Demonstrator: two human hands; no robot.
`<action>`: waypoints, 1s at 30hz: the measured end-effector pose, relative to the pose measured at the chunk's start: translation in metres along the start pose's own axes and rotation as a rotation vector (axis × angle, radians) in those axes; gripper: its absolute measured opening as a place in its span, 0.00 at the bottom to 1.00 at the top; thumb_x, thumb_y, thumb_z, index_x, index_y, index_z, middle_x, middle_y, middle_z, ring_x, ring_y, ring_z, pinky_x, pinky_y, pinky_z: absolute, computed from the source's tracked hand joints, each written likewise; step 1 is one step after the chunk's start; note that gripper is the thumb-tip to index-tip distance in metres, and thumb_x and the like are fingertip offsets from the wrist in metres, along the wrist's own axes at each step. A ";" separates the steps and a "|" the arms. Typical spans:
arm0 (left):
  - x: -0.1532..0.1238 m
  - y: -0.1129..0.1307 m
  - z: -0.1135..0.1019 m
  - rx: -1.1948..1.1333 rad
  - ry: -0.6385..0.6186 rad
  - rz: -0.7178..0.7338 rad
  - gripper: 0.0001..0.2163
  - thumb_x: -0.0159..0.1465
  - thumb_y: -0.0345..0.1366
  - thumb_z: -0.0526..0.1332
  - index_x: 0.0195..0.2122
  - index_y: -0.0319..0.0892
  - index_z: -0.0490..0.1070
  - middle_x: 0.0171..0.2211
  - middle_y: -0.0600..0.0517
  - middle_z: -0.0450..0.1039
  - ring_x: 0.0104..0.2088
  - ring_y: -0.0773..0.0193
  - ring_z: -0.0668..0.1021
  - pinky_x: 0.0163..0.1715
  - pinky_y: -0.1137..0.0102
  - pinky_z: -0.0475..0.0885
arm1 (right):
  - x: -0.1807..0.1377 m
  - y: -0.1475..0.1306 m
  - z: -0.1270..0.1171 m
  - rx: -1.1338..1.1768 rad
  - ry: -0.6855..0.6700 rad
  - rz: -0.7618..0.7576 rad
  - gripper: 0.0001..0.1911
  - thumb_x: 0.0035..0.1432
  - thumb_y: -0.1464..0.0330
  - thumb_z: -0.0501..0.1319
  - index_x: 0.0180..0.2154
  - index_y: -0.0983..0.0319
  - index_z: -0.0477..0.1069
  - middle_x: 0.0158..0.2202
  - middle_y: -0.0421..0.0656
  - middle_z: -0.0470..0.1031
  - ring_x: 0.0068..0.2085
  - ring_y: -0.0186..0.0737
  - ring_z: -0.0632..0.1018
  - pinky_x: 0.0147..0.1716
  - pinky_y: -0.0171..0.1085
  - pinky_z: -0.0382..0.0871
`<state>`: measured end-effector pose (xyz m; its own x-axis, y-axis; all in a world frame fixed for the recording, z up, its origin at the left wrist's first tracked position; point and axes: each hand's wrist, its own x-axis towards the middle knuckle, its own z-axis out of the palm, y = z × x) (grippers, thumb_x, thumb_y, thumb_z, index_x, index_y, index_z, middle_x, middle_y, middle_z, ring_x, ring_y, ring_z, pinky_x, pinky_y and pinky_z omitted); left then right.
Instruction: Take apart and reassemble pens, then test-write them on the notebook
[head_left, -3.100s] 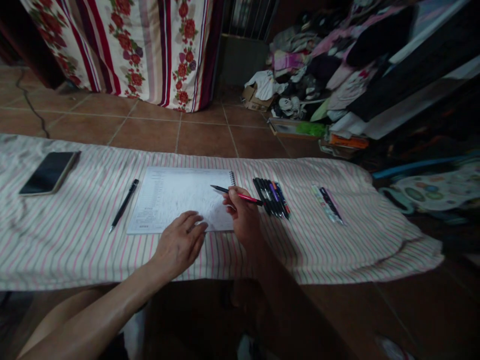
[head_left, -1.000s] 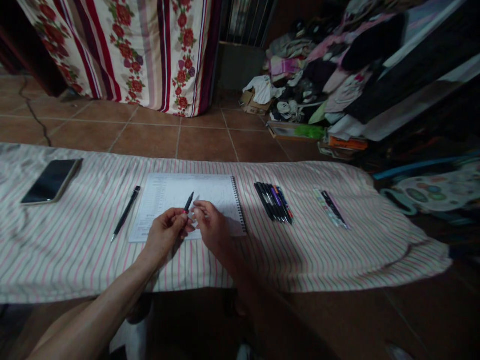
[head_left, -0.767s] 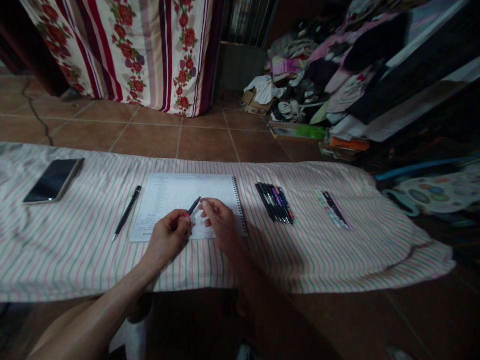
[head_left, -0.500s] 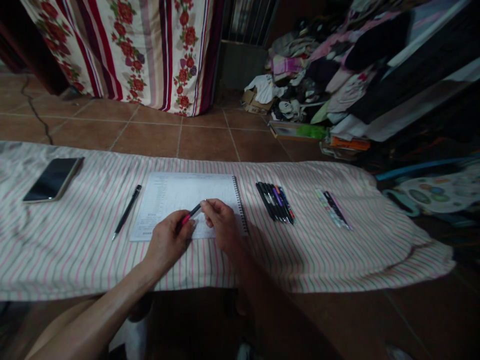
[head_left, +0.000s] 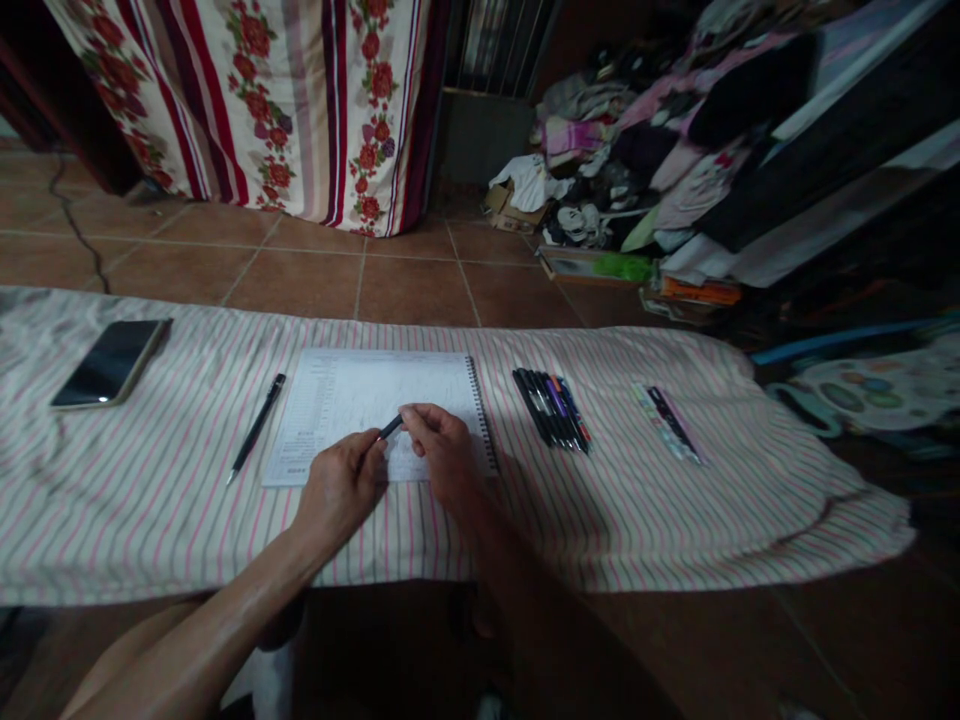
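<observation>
A pen with a dark end is held between both hands over a spiral notebook on the striped cloth. My left hand is closed around the pen's lower part, which is hidden in the fist. My right hand pinches the dark end with thumb and fingertips. The two hands touch at the pen, just above the notebook's near edge.
A black pen lies left of the notebook and a phone at the far left. A row of several pens lies to the right, then two more items. Tiled floor, a floral cloth and piled clothes lie beyond.
The pen went from my right hand alone to both hands. Over the last second it tilted lower and its red part slid into my left fist; my right hand closed on its dark end.
</observation>
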<state>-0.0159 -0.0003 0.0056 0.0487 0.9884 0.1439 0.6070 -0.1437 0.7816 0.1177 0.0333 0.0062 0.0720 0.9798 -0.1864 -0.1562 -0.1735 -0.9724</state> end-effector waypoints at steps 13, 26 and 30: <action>0.002 0.005 -0.003 -0.028 -0.024 -0.073 0.11 0.61 0.40 0.53 0.31 0.43 0.74 0.24 0.50 0.74 0.25 0.60 0.74 0.27 0.69 0.62 | -0.001 -0.005 -0.004 0.037 -0.090 0.049 0.17 0.46 0.56 0.64 0.28 0.63 0.69 0.22 0.36 0.65 0.20 0.26 0.61 0.17 0.29 0.52; 0.002 0.005 -0.005 0.145 -0.085 -0.066 0.14 0.64 0.40 0.48 0.35 0.41 0.73 0.24 0.49 0.74 0.25 0.60 0.75 0.26 0.69 0.64 | 0.000 -0.005 -0.006 0.043 -0.096 0.071 0.18 0.45 0.58 0.64 0.36 0.63 0.72 0.23 0.37 0.68 0.22 0.28 0.65 0.19 0.29 0.56; 0.001 0.004 -0.005 0.161 -0.122 -0.063 0.14 0.64 0.40 0.48 0.33 0.42 0.72 0.24 0.49 0.74 0.24 0.61 0.75 0.26 0.70 0.63 | 0.000 -0.005 -0.006 -0.004 -0.093 0.061 0.13 0.45 0.60 0.65 0.27 0.64 0.70 0.21 0.37 0.68 0.21 0.27 0.65 0.19 0.29 0.57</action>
<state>-0.0168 -0.0001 0.0120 0.0965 0.9952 0.0156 0.7300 -0.0814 0.6786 0.1246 0.0331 0.0105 -0.0293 0.9724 -0.2317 -0.1534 -0.2334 -0.9602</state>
